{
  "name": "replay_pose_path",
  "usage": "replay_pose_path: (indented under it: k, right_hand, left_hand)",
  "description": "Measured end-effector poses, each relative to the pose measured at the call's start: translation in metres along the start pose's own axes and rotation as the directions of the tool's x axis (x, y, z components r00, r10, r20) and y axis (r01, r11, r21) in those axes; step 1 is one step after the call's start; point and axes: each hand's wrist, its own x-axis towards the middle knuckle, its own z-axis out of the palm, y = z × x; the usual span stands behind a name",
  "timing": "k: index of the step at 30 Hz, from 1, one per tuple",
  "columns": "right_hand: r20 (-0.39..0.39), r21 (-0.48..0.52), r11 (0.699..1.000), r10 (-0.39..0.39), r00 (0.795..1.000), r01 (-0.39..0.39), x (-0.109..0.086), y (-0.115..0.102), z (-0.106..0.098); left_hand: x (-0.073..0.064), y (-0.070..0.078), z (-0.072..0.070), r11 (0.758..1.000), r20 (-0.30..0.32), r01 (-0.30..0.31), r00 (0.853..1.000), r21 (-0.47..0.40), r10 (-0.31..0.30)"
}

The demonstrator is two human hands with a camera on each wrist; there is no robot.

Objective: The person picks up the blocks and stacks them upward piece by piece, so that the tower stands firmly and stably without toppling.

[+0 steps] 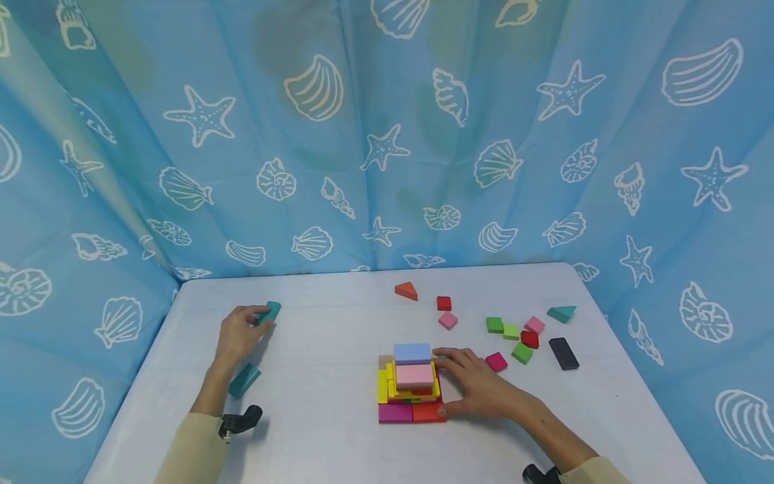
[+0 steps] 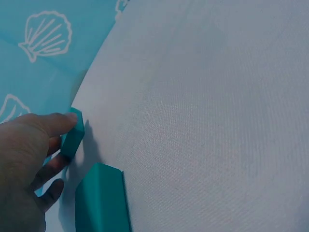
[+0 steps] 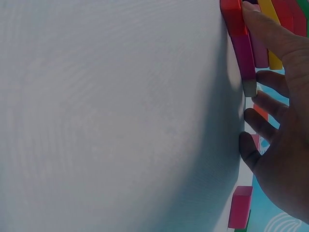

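At the left of the table my left hand (image 1: 237, 333) pinches a small teal block (image 1: 270, 311) between thumb and fingers. The left wrist view shows that teal block (image 2: 72, 137) tilted at the fingertips. A longer teal block (image 1: 244, 381) with slanted sides lies by the left wrist. Near the table's middle stands a layered stack of coloured blocks (image 1: 414, 376), topped by pale blue and pink pieces. My right hand (image 1: 478, 384) is spread along the stack's right side. Its thumb is at the red block (image 1: 429, 412) in front, with the other fingers towards the back.
On the white table (image 1: 320, 336), an orange triangular block (image 1: 406, 290) lies behind the stack, near a red block (image 1: 444, 303) and a pink block (image 1: 448, 320). Further right are several green, pink and red blocks, a teal triangle (image 1: 562, 313) and a black block (image 1: 564, 353). A curtain (image 1: 387, 202) hangs behind.
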Motion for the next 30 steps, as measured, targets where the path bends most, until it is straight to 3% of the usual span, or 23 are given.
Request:
replay_pose_path:
  k: [10,12,15,18,23,30]
  right_hand:
    - [-0.009,0.002,1.000,-0.005,1.000,0.005,0.000,-0.001,0.000]
    - [-0.004,0.009,1.000,-0.005,1.000,0.005,0.000,-0.001,0.000]
    - [0.006,0.011,1.000,0.004,1.000,-0.004,0.000,-0.002,0.000]
    - [0.011,0.010,1.000,0.013,1.000,-0.013,0.000,-0.001,0.000]
    - [0.011,0.012,1.000,0.018,1.000,-0.018,0.000,0.000,0.001]
    - [0.006,0.007,1.000,0.021,1.000,-0.021,0.000,0.000,0.002]
  left_hand:
    - [-0.005,0.004,0.003,0.999,-0.013,0.037,0.999,-0.021,-0.038]
    - [-0.008,0.010,0.003,0.999,-0.030,0.013,0.999,-0.036,-0.014]
    - [-0.013,0.026,0.004,0.994,-0.077,-0.093,0.993,-0.055,0.089]
    - [-0.017,0.051,0.004,0.970,-0.131,-0.234,0.966,-0.063,0.224]
    - [-0.035,0.105,0.005,0.902,-0.164,-0.423,0.899,-0.089,0.405]
    - [-0.071,0.171,0.014,0.798,-0.053,-0.587,0.809,-0.137,0.586]
